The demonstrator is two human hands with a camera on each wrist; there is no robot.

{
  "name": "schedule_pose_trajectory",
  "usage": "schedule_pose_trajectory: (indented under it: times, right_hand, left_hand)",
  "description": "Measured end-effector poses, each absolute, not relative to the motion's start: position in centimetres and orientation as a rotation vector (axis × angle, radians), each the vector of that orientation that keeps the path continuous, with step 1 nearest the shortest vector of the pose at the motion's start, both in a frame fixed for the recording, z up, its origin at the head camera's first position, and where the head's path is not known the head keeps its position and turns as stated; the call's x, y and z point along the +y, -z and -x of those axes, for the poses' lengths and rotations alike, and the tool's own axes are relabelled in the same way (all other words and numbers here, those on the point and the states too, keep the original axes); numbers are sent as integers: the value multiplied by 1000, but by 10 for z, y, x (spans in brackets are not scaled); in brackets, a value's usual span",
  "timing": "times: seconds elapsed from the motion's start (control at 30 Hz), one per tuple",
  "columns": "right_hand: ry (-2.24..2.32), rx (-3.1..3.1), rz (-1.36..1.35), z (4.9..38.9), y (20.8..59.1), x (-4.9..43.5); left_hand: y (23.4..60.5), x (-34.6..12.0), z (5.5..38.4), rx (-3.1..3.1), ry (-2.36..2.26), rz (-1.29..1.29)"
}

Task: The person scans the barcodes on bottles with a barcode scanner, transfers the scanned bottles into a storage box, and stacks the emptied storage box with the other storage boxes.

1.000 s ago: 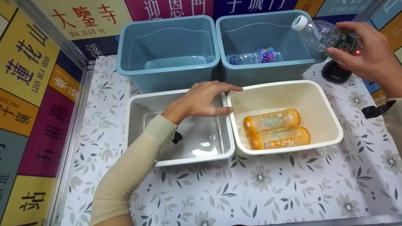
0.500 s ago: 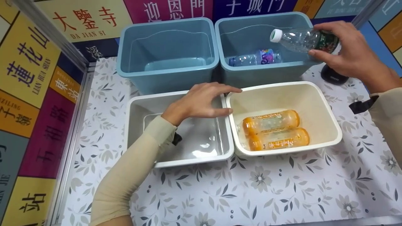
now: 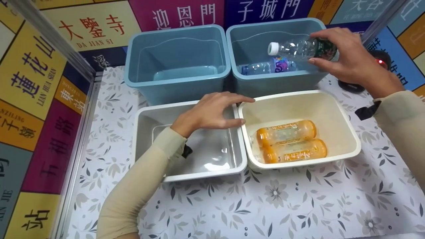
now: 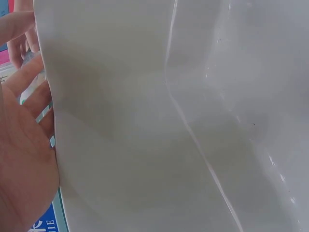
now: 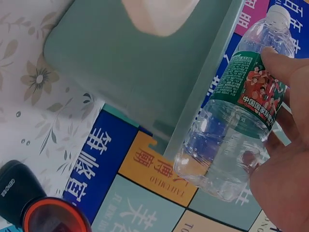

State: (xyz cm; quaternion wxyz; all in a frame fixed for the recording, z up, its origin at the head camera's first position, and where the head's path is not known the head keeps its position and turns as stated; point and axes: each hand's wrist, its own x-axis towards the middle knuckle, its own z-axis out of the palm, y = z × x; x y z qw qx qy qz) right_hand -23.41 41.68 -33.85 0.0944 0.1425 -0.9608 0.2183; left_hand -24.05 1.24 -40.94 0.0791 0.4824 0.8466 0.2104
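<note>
My right hand (image 3: 350, 58) grips a clear plastic bottle (image 3: 297, 49) over the right blue bin (image 3: 282, 78). The bottle has a white cap and a green label (image 5: 244, 87); it lies nearly level in the head view, its cap to the left. A second bottle (image 3: 262, 68), blue-capped with a purple label, lies inside that bin. My left hand (image 3: 212, 111) spans the grey bin (image 3: 206, 171), thumb and fingertips out at the rim where it adjoins the cream bin (image 3: 328, 106). Two orange-labelled bottles (image 3: 289, 132) lie side by side in the cream bin.
A left blue bin (image 3: 177, 80) stands behind the grey one. A small black device (image 5: 29, 193) with a red-lit ring stands right of the bins. Printed wall panels (image 3: 36, 78) enclose the flower-patterned table (image 3: 275, 199) at the left and back.
My right hand has carried the clear bottle leftward, from the right blue bin's right edge to over its opening, and the bottle has levelled out. My left hand stays at the rim.
</note>
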Motion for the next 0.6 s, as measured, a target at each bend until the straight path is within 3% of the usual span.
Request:
schedule_pose_trajectory:
  times: [0.6]
  right_hand:
    - [-668,-2804,-602,255,347,394]
  left_hand:
    - [408,13,242,2529,-645,-1474]
